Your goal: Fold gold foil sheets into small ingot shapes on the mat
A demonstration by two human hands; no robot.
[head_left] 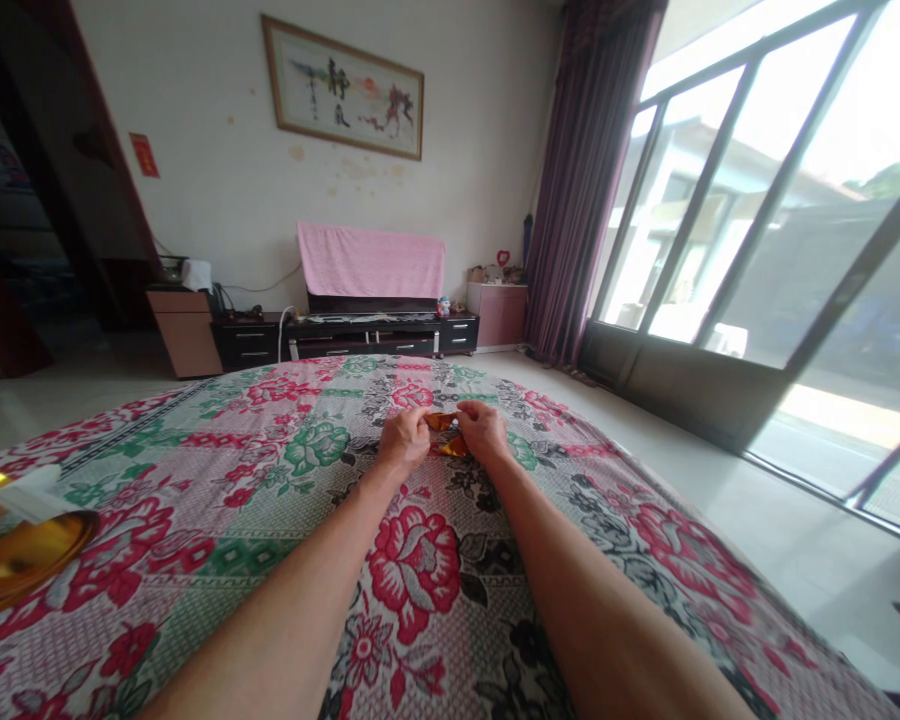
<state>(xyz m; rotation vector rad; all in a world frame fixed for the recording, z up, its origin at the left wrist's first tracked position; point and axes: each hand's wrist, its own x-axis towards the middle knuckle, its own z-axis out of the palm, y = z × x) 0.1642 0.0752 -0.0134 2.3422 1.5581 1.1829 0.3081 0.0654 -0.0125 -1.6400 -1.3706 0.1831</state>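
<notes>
Both arms reach forward over a flowered cloth. Between the hands is a shiny gold ribbon, bent so that one part hangs lower near the cloth. My left hand is closed with its fingertips pinching the ribbon's left side. On the other side, my right hand pinches the ribbon's right end between thumb and fingers. The fingers partly cover the ribbon, so its full shape cannot be made out.
A shiny gold round object with a whitish clear piece lies at the left edge, cut off by the frame. Beyond the table stand a low black cabinet and a pink cloth over a screen. Glass doors are at right.
</notes>
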